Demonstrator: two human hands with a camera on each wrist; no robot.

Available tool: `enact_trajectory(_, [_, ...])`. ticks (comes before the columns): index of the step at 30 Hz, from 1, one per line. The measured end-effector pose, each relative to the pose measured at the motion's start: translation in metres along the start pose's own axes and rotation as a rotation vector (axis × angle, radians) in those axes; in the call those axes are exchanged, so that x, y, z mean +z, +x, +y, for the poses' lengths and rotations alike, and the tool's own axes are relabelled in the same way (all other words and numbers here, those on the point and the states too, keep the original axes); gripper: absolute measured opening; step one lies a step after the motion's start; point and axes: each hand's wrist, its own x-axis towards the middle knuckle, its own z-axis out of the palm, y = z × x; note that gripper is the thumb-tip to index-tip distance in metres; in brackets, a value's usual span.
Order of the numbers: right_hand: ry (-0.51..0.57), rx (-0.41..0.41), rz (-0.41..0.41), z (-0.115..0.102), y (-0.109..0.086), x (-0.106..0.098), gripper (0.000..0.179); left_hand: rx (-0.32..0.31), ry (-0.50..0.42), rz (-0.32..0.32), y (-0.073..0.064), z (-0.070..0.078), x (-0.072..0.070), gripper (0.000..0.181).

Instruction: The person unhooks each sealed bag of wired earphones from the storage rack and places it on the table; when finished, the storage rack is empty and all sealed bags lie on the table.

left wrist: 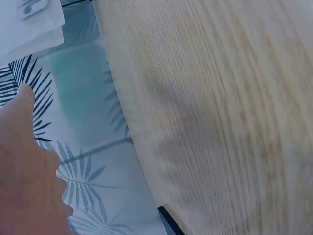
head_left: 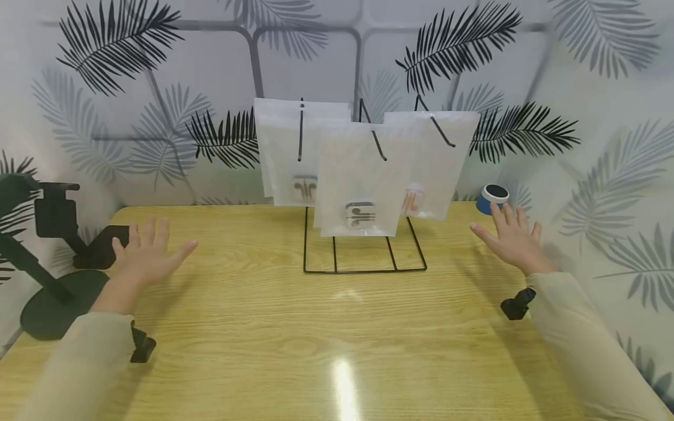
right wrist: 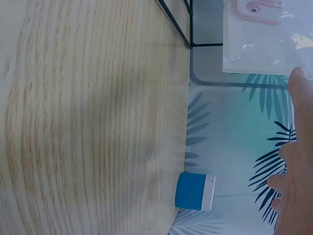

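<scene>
My left hand (head_left: 146, 254) hovers over the left side of the table with its fingers spread, holding nothing. On the opposite side, my right hand (head_left: 513, 240) is raised with spread fingers, also holding nothing, just in front of a small blue cylinder with a white rim and dark top (head_left: 492, 199). Between them stands a black wire rack (head_left: 365, 271). From its hooks hang white plastic bags in three groups: a left bag (head_left: 286, 146), a front middle bag (head_left: 363, 175) and a right bag (head_left: 437, 164). Earphones show through the bags, pink ones (right wrist: 259, 9) in the right group.
A dark stand with a round base (head_left: 63, 301) and a black holder (head_left: 55, 210) are close to my left hand. The wood-grain table (head_left: 295, 333) reaches back to a leaf-patterned curtain (head_left: 221, 76). A strip of light reflects near the front.
</scene>
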Motion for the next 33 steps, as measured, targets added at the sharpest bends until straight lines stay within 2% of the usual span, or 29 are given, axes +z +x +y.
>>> enact_trajectory(8, [0.028, -0.021, 0.004, -0.005, -0.001, -0.004, 0.088, 0.052, 0.028, 0.014, 0.006, 0.018, 0.006, 0.098])
enact_trajectory(17, [0.08, -0.093, 0.027, -0.011, -0.002, -0.009, 0.081, 0.137, 0.038, 0.052, 0.013, 0.044, 0.017, 0.095])
enact_trajectory(21, [0.12, -0.131, 0.037, -0.013, 0.0, -0.01, 0.078, 0.177, 0.029, 0.04, 0.018, 0.057, 0.024, 0.093])
enact_trajectory(26, [0.241, -0.176, 0.011, -0.017, 0.002, -0.011, 0.077, 0.257, -0.015, 0.03, 0.026, 0.078, 0.034, 0.089])
enact_trajectory(30, [0.366, -0.168, 0.005, -0.023, 0.006, -0.009, 0.077, 0.339, -0.053, 0.018, 0.033, 0.097, 0.044, 0.086])
enact_trajectory(33, [0.446, -0.146, 0.034, -0.029, 0.01, -0.007, 0.077, 0.396, -0.081, 0.015, 0.037, 0.11, 0.051, 0.082])
